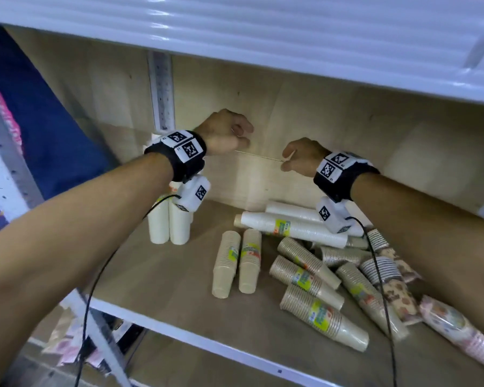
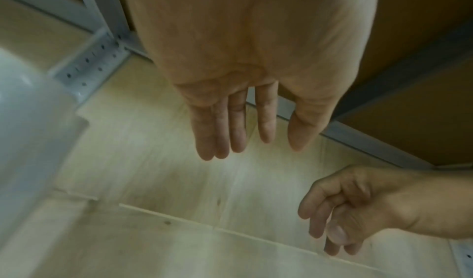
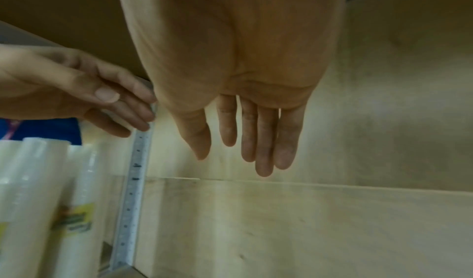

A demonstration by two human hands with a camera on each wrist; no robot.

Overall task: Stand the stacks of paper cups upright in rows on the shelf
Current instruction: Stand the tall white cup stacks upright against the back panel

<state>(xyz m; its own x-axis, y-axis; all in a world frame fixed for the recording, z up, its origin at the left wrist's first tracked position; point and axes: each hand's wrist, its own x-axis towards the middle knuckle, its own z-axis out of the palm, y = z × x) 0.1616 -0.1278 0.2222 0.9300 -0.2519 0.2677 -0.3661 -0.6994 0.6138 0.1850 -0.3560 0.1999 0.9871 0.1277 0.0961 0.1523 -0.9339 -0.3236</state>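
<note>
black wristbands (image 1: 176,155), white coded tags, cables (image 1: 95,280)

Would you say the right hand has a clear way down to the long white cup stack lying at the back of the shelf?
Probably yes. The right hand is raised above the shelf, fingers loose and holding nothing, and the lying white stack sits just below its wrist with nothing on top of it.

**Bright shelf front, soft and dim wrist views**

Evenly lit from above and in front in the head view; white glare streaks on the glossy upper shelf edge (image 1: 263,37). Soft shadows under the forearms and behind the lying cup stacks (image 1: 305,275). Straight edges bowed toward the corners; bottom left corner smeared. Dimmer, greenish and grainy in both wrist views, palms large and soft, white upright stacks (image 3: 38,201) blurred and overexposed at the edge.
</note>
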